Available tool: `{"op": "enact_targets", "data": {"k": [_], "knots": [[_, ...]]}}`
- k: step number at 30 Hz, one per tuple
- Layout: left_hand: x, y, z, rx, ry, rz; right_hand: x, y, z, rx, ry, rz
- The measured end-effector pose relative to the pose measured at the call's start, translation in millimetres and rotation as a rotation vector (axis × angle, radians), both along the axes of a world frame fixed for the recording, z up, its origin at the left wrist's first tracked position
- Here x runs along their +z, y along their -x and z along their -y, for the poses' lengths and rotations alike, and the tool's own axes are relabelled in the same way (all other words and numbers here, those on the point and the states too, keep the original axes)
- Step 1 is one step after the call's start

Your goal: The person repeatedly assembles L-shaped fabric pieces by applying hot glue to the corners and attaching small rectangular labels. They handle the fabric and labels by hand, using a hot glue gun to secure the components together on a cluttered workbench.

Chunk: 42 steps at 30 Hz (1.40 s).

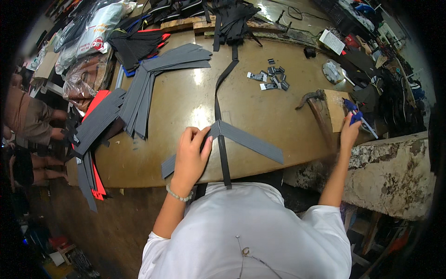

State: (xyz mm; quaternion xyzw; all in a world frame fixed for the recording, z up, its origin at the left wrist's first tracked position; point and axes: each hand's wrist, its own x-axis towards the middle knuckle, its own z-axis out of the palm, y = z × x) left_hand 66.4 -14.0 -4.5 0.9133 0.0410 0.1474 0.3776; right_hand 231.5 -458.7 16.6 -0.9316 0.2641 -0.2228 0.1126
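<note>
My left hand (191,151) is on a grey ribbed strip (251,142) bent in a wide V at the table's near edge. Its fingers are curled, with the thumb and forefinger at the bend. A long black strap (224,160) runs from the table's far side past that bend to its near edge. Far to the right, my right hand (348,132) has its fingers closed on a blue tool with a pale stick, apparently a glue gun (354,111). It lies by a brown board (335,109); a hammer (320,114) rests just left of it.
Small dark buckles (274,79) are scattered beyond the grey strip. At left are stacked grey strips (139,100), red pieces (97,174) and plastic bags (93,42). A black strap bundle (234,21) hangs over wooden bars at the back. A rough concrete ledge (390,174) stands at right.
</note>
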Motion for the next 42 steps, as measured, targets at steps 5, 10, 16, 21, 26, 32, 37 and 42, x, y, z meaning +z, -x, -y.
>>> {"op": "enact_targets", "data": {"k": [5, 10, 16, 21, 26, 32, 37, 42], "knots": [[2.9, -0.3, 5.1, 0.026, 0.033, -0.036, 37.8, 31.4, -67.0, 0.195, -0.032, -0.055], [7.1, 4.1, 6.3, 0.061, 0.075, -0.028, -7.3, -29.4, -182.7, 1.004, -0.329, 0.041], [15.0, 13.5, 2.8, 0.082, 0.065, 0.137, -24.1, -41.1, -180.2, 0.951, -0.448, 0.019], [18.7, 15.7, 13.8, 0.016, 0.396, 0.065, 19.4, 6.1, -189.1, 0.989, -0.920, -0.249], [13.0, 11.2, 31.5, -0.077, 0.887, -0.115, 28.7, 80.5, -237.4, 1.099, -1.303, -0.523], [12.8, 15.0, 21.5, 0.101, 0.750, 0.083, 3.2, -0.7, -203.3, 1.140, -0.386, -0.312], [16.2, 28.0, 7.2, 0.169, 0.685, 0.170, -16.9, -66.2, -200.6, 1.074, -0.112, -0.064], [13.6, 35.1, 4.2, 0.201, 0.688, 0.159, -5.7, -66.8, -226.0, 1.159, -0.086, -0.079]]}}
